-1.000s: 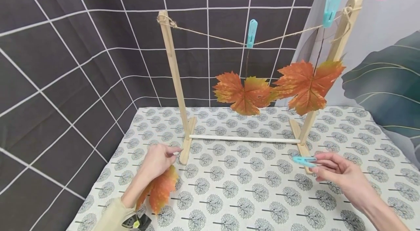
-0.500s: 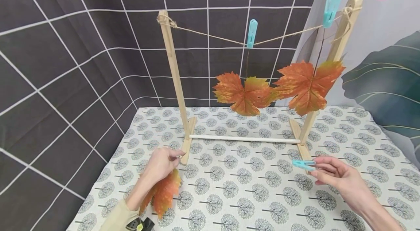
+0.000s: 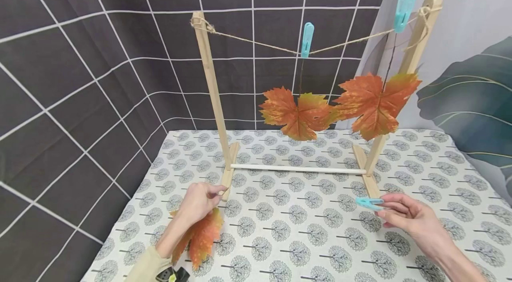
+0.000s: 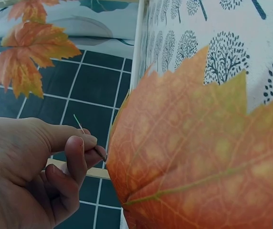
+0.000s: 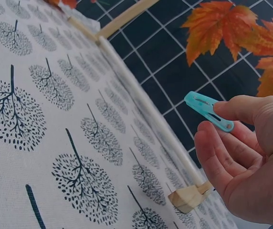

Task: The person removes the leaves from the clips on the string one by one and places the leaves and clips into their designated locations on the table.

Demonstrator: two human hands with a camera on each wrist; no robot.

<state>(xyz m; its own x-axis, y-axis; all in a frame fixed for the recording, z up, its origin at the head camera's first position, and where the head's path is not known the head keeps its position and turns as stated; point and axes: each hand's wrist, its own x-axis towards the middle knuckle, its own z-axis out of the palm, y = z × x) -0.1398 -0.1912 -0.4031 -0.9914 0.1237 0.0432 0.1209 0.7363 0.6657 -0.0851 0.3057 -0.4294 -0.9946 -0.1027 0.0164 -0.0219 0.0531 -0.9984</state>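
My left hand [image 3: 200,204] pinches the thin stem of an orange maple leaf [image 4: 198,157] between thumb and fingertips, beside the left foot of a wooden stand. Below that hand the leaf hangs low over the tablecloth, partly hidden by the wrist. My right hand [image 3: 416,217] pinches a light blue clothespin [image 3: 369,203] by its handle end, near the stand's right foot. Two more blue clothespins, one mid-string [image 3: 307,41] and one at the right [image 3: 405,11], clip similar leaves to a twine line [image 3: 256,42].
The wooden stand's left post [image 3: 212,77] and right post [image 3: 416,50] hold up the sagging twine. A white rod [image 3: 298,169] joins their feet. Beneath lies a tree-print tablecloth [image 3: 280,211]; behind hangs a dark gridded curtain [image 3: 160,50].
My left hand has moved slightly down and to the right with the leaf. The right hand has lowered a little, and the clothespin's angle has shifted slightly.
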